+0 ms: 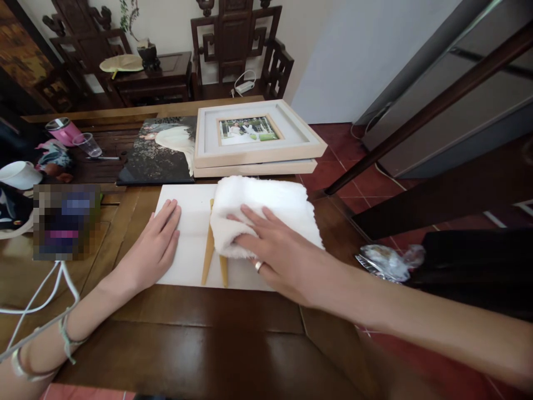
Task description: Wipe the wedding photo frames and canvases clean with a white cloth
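Note:
A flat white panel (pixel 189 244) lies on the dark wooden table in front of me. My left hand (pixel 156 239) rests palm down on its left end, fingers stretched out. Bunched under my right hand (pixel 272 250) is a fluffy white towel (pixel 266 191), which covers much of the panel's right part. My right thumb is tucked into a fold of the towel, while the other fingers press on top. Two tapering gold strips (pixel 208 250) show on the panel beside the towel; their upper ends are partly hidden under it.
Behind the panel lie two stacked light wood photo frames (pixel 258 153) and a dark photo print (pixel 154 150). A pink mug (pixel 64 131), a clear plastic cup (pixel 89 145), a white cup (pixel 20 175) and white cables (pixel 62 278) are at the left. A plastic bag (pixel 387 261) sits at right.

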`<state>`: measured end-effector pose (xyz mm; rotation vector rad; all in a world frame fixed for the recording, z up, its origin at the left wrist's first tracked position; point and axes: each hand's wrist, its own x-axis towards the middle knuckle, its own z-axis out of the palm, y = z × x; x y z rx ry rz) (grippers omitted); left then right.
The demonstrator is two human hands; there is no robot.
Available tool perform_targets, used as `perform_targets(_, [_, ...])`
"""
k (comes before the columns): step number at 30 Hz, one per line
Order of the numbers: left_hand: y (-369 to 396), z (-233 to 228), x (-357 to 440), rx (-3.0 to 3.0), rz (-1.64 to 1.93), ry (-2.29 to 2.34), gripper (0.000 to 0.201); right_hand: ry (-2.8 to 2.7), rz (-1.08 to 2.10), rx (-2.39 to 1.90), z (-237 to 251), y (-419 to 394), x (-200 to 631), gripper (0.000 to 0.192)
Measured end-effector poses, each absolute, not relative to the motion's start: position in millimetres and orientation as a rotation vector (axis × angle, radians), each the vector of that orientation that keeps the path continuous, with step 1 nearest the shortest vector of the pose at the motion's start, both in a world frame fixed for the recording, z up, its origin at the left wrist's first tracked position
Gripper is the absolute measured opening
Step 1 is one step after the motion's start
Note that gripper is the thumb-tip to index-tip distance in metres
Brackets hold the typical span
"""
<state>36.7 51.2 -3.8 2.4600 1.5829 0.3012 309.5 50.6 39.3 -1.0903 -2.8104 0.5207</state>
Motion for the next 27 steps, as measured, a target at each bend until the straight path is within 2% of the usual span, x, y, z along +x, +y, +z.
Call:
perform_targets(4, [52, -4, 37, 2.463, 0.304, 1.577, 0.053, -2.824, 0.571, -0.976, 39, 15, 304, 0.042])
perform_targets(10, [51, -4, 37, 2.467, 0.298, 1.571, 0.053, -2.966, 0.77, -0.654, 52, -14, 298, 0.024])
perform_targets(16, [49, -2, 36, 2.474, 0.284, 1.569, 0.054, -2.932, 0.776, -0.823, 54, 23, 297, 0.052])
perform_targets(22, [49, -3, 34, 2.467, 0.29, 1.581, 0.053, -2.855, 0.592, -0.969, 43, 66, 303, 0.057])
perform_targets(27, [51, -4, 34, 2.464, 0.291, 1.576, 0.054, -2.847, 0.512, -0.975, 31, 57, 300, 0.053])
